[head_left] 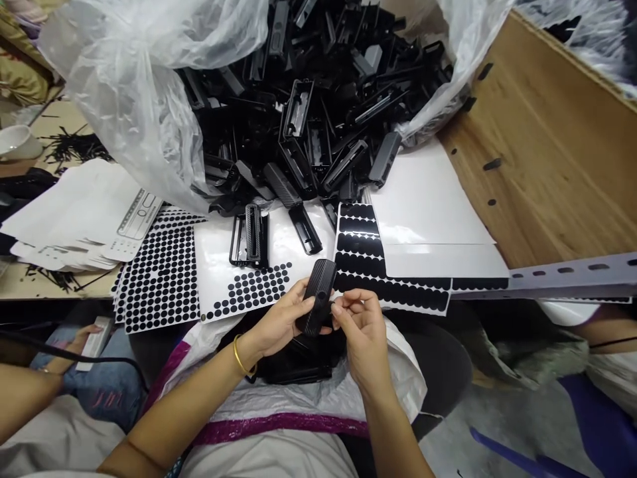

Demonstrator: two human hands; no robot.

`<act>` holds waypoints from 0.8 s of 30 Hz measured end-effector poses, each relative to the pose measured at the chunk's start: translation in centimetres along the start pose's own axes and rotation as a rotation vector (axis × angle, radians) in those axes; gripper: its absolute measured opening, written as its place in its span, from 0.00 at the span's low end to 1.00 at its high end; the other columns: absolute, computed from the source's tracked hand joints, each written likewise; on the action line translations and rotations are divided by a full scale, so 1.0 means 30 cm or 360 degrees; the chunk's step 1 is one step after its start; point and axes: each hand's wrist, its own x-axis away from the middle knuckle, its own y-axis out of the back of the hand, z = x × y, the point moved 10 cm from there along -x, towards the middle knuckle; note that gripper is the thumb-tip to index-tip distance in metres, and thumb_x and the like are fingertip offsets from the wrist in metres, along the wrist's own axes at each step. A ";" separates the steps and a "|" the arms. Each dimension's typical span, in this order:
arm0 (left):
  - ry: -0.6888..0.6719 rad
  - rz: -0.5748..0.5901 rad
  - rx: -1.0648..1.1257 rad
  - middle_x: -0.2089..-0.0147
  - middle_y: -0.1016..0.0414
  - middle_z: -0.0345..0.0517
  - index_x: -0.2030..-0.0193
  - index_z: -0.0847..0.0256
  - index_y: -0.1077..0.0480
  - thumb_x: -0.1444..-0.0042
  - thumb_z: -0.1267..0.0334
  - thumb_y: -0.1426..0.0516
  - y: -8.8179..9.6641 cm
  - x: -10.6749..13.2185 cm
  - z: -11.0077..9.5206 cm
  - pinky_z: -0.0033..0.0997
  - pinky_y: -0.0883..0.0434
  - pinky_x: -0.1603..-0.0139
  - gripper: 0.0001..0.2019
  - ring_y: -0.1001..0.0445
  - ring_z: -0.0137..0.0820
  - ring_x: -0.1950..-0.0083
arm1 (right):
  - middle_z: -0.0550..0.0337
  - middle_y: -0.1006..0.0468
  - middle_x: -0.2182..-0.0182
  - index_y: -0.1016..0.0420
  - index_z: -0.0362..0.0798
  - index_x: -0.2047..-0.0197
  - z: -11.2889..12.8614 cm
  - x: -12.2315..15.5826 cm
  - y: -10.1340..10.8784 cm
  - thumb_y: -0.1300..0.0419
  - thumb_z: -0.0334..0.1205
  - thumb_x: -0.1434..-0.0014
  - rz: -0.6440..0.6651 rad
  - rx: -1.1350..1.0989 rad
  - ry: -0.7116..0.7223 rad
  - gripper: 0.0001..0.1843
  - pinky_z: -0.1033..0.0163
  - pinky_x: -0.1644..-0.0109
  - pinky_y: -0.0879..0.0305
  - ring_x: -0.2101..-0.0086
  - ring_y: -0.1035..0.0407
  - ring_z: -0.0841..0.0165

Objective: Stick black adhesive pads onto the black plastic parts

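A long, black, ribbed plastic piece (pixel 319 292) is held by the left hand (pixel 279 325) above a white plastic sack (pixel 405 372), best kept steady. The right hand (pixel 365 332) is pinched beside it; whether anything is held cannot be told.

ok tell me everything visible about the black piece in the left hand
The black piece is long and narrow, seemingly plastic, with a fine woven-looking surface and a dark round spot near its middle. It tilts, far end to the right, gripped in the left hand. The right hand is close to its edge; contact is unclear.
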 end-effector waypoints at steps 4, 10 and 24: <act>0.0004 -0.0032 0.0023 0.49 0.29 0.47 0.50 0.55 0.35 0.45 0.60 0.43 0.005 0.006 0.001 0.29 0.28 0.60 0.16 0.27 0.32 0.55 | 0.67 0.34 0.73 0.40 0.51 0.65 -0.027 0.020 -0.043 0.39 0.40 0.48 0.0116 -0.0042 -0.0105 0.12 0.69 0.73 0.36 0.74 0.37 0.74; 0.0011 -0.0085 0.0062 0.50 0.27 0.47 0.51 0.56 0.33 0.47 0.60 0.41 0.015 0.014 -0.003 0.25 0.30 0.63 0.16 0.28 0.32 0.55 | 0.66 0.34 0.73 0.41 0.51 0.66 -0.032 0.029 -0.059 0.39 0.40 0.48 0.0157 0.0029 -0.0102 0.12 0.68 0.73 0.35 0.74 0.37 0.73; 0.0036 -0.0014 0.0055 0.52 0.27 0.45 0.44 0.54 0.36 0.50 0.71 0.44 0.011 0.023 -0.003 0.28 0.34 0.58 0.25 0.28 0.31 0.57 | 0.64 0.32 0.72 0.41 0.51 0.65 -0.010 0.042 -0.048 0.43 0.39 0.44 0.0113 0.0344 0.0133 0.08 0.64 0.67 0.35 0.72 0.36 0.72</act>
